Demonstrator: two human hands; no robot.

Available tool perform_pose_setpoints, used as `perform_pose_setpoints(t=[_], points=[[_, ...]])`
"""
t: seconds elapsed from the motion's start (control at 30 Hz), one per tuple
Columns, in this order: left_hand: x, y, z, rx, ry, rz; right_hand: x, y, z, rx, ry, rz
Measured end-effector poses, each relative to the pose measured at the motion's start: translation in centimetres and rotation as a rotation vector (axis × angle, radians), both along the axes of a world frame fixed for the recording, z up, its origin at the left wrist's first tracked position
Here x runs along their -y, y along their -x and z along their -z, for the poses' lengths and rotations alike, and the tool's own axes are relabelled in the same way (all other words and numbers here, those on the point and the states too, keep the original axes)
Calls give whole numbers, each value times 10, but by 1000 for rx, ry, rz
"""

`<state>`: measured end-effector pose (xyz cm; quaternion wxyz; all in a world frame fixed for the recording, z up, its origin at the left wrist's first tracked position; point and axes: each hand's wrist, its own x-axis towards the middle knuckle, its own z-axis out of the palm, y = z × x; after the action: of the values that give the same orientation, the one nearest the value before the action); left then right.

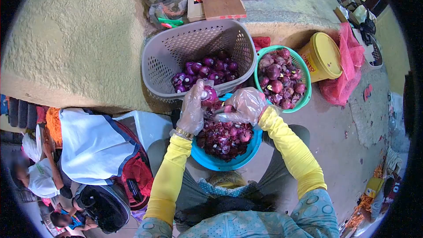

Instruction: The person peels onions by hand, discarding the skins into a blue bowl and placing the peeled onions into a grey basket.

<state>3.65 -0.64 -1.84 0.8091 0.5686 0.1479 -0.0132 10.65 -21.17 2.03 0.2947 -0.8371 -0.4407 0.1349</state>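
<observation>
My left hand [192, 111], in a clear plastic glove, grips a red onion [209, 96] over the near side of a grey basket. My right hand [247, 106], gloved the same way, is closed just to the right of that onion, its fingertips pointing at it; I cannot tell what is in its grip. Below both hands, a blue basin [227, 164] between my knees holds loose onion skins [220, 143] and onions. Peeled, shiny purple onions [207, 69] lie in the grey perforated basket [157, 64]. Unpeeled onions [276, 86] fill a green basket [307, 98] at the right.
A yellow lidded bucket [324, 56] and a pink mesh sack [341, 79] stand right of the green basket. Cardboard [222, 1] lies behind the grey basket. At left are a white cloth [94, 145] and a seated person [44, 176]; other people sit at the lower corners.
</observation>
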Motion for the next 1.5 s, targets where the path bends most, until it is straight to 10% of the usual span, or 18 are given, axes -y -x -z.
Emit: perform_pose_setpoints(t=[0.67, 0.73, 0.77, 0.83, 1.03, 1.5], points=[[0, 9, 14, 139, -234, 64, -2, 0, 0, 84, -69, 240], [-17, 8, 33, 760, -1156, 77, -2, 1, -3, 32, -77, 226], [-16, 9, 37, 760, -1155, 77, -1, 0, -1, 32, -77, 226], [-6, 12, 26, 207, -443, 103, -1, -1, 5, 61, -10, 190], [6, 8, -7, 16, -28, 128, -2, -2, -3, -126, 89, 79], [3, 3, -17, -19, 170, -22, 1, -2, 1, 16, -1, -79]])
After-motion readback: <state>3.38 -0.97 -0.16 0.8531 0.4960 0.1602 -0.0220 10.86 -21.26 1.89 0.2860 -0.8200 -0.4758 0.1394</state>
